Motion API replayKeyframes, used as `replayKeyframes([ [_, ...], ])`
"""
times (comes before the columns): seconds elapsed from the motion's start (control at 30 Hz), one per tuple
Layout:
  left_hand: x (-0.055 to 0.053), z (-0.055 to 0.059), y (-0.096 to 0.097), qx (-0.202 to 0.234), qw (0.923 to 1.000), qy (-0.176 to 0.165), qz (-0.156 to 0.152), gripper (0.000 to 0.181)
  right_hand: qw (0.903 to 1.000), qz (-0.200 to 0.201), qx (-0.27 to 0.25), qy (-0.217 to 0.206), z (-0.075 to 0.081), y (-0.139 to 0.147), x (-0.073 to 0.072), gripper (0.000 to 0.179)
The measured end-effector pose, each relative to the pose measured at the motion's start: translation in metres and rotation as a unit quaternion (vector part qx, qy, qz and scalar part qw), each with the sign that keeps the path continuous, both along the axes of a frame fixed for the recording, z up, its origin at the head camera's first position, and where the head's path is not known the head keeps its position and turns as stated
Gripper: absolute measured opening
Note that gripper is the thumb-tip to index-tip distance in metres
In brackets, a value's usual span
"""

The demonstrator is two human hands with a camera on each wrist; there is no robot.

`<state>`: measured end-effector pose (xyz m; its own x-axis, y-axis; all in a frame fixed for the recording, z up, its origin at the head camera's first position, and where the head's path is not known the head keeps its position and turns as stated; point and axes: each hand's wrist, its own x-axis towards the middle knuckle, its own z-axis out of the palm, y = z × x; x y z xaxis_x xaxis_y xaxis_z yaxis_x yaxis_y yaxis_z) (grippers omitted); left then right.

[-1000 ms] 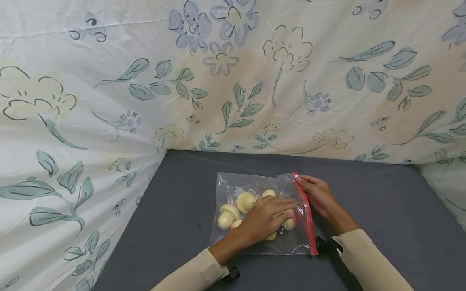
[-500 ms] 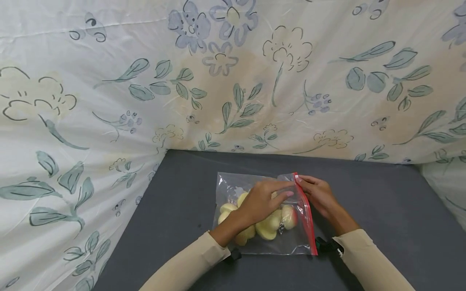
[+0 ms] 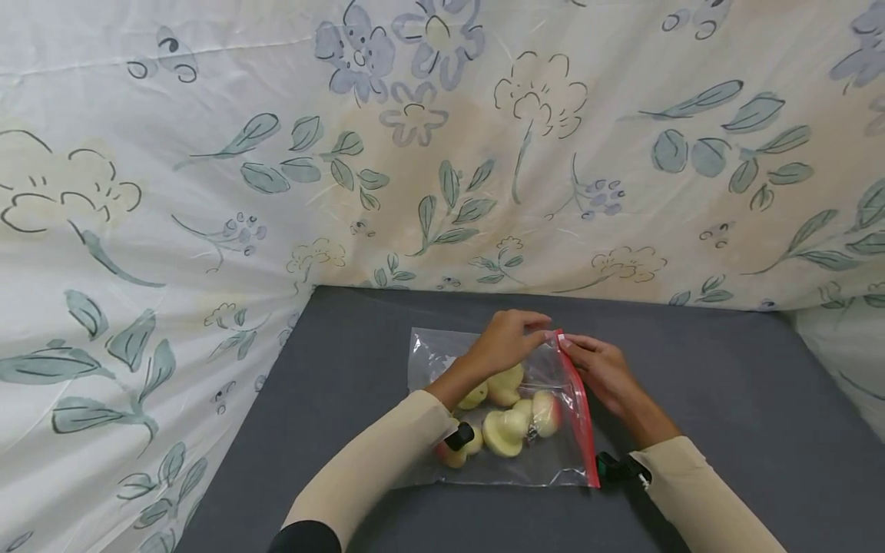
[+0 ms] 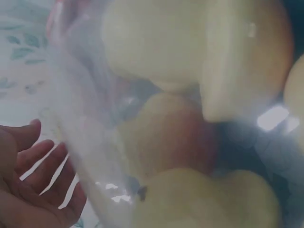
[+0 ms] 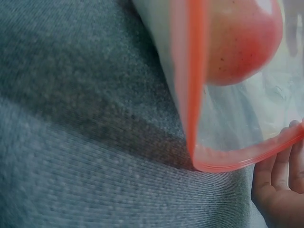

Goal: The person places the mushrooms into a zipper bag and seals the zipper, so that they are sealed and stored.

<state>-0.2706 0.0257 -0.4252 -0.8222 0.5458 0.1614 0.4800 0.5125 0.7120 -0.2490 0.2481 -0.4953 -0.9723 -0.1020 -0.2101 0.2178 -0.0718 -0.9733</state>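
A clear zip bag [image 3: 494, 472] lies flat on the dark cloth, with a red zip strip [image 3: 584, 422] along its right side. Inside are several pale yellow, rounded, fruit-like pieces [image 3: 503, 434], some blushed red; a red-tinted one [image 5: 242, 42] shows close behind the strip in the right wrist view. My right hand [image 3: 604, 372] pinches the strip at its far corner. Over the bag's far edge, my left hand [image 3: 508, 338] reaches toward that same corner, thumb tip right beside the strip. In the left wrist view, the left hand's fingers [image 4: 42, 171] are spread and loosely bent beside the plastic.
The dark grey cloth [image 3: 359, 369] covers the table. Floral fabric [image 3: 442, 153] hangs behind and along the left. A black wrist device [image 3: 459, 436] sits at the left cuff, and another dark device [image 3: 618, 467] by the right cuff lies near the zip's near end.
My left hand has lifted off the pieces and moved away from me, up to the bag's far right corner, uncovering several pieces. My right hand has stayed at the zip corner.
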Motion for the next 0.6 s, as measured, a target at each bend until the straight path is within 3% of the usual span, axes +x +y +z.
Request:
replayKeyframes([
  [0.33, -0.023, -0.009, 0.018, -0.067, 0.9969, -0.035, 0.020, 0.030, 1.0000, -0.003, 0.007, 0.004, -0.001, 0.000, -0.001, 0.056],
  [0.6, -0.028, -0.015, 0.027, -0.090, 0.9959, -0.009, 0.003, 0.022, 1.0000, -0.003, -0.001, 0.000, -0.002, 0.002, -0.001, 0.052],
])
